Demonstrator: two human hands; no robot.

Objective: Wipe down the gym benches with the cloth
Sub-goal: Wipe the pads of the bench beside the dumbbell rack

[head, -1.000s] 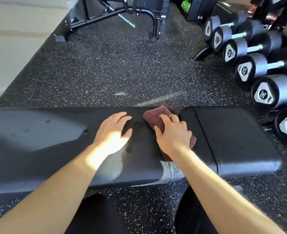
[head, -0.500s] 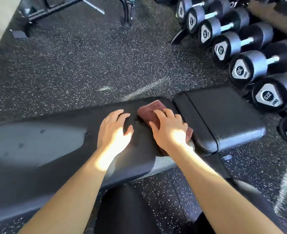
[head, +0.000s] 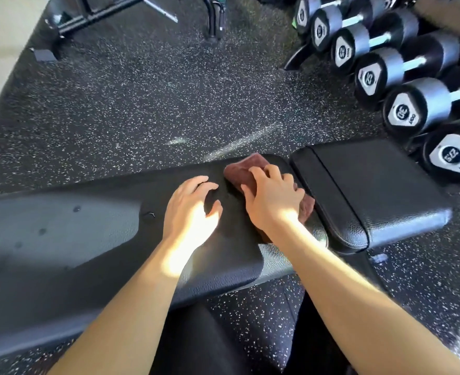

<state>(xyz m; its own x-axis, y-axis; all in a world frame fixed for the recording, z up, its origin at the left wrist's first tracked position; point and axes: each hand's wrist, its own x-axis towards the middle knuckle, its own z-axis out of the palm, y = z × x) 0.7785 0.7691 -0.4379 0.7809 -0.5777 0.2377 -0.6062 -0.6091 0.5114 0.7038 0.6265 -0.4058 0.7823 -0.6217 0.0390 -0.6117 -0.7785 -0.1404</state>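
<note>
Maroon cloth (head: 241, 173): bunched on the bench (head: 88, 239), at the right end of its long pad, just beside the seat pad (head: 372, 190). One corner pokes out beyond the fingers.
Right hand (head: 274, 198): on top of the cloth, fingers curled into its folds, palm bearing down.
Left hand (head: 189, 209): holds nothing. Its fingers are spread and a little arched, tips resting on the bench just left of the cloth.
Bench surface: black grained vinyl in patchy sunlight, with a few dark spots (head: 76, 208) well to the left.
How the cloth will handle: probably light, soft and floppy. It should crumple and roll under a push rather than slide flat, and it cannot be damaged by pressure.
Where to hold: likely best from above, palm across the middle and fingertips pinning the leading edge so the wad stays together.
Step in hand: seemingly wiping this right end. How much of the bench is already done cannot be told.
Risk: a loose corner could catch where the bench meets the seat pad.
Nearby: dumbbells (head: 412, 109) racked at right, and a speckled floor (head: 142, 104).
</note>
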